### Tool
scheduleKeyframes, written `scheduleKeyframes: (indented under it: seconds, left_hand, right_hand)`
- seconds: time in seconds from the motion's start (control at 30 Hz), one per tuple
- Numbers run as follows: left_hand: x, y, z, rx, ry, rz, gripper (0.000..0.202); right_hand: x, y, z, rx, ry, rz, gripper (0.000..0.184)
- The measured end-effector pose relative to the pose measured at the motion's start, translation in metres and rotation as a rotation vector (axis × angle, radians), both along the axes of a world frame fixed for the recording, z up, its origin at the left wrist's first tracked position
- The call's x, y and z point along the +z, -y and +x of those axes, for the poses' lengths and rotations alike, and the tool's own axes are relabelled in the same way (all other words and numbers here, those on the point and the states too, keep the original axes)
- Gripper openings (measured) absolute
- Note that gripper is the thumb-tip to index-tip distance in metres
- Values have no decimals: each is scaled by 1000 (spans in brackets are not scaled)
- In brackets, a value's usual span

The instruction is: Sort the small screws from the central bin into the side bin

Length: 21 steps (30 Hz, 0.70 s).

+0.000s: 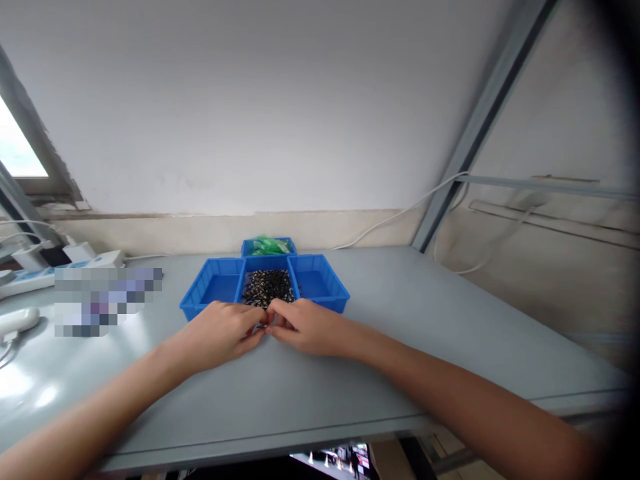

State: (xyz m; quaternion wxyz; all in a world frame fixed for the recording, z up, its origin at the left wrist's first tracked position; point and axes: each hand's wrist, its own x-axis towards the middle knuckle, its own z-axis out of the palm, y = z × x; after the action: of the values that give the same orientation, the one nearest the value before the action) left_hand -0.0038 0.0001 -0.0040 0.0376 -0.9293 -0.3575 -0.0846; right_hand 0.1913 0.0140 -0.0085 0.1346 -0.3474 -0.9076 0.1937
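My left hand (225,331) and my right hand (305,327) meet fingertip to fingertip on the grey table (410,320), just in front of the blue trays. Both are closed in a pinch around a tiny dark part that I cannot make out. Right behind them stands the middle blue tray (268,264), filled with several small dark parts (268,287). The left blue tray (213,287) and the right blue tray (320,281) flank it and look empty. A further blue tray (269,245) behind holds green pieces.
A white power strip (55,270) and plugs lie at the far left, with a white object (17,321) near the left edge. A white cable (400,213) runs along the back wall. A slanted metal beam (480,120) rises at the right.
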Motion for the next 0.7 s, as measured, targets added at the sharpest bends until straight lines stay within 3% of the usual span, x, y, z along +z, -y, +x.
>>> scheduleKeyframes:
  seconds: [0.33, 0.7]
  left_hand:
    - [-2, -1, 0, -8, -2, 17, 15]
    - [-1, -1, -1, 12, 7, -6, 18]
  right_hand:
    - [1, -1, -3, 52, 40, 123, 24]
    - [-3, -2, 1, 72, 28, 80, 17]
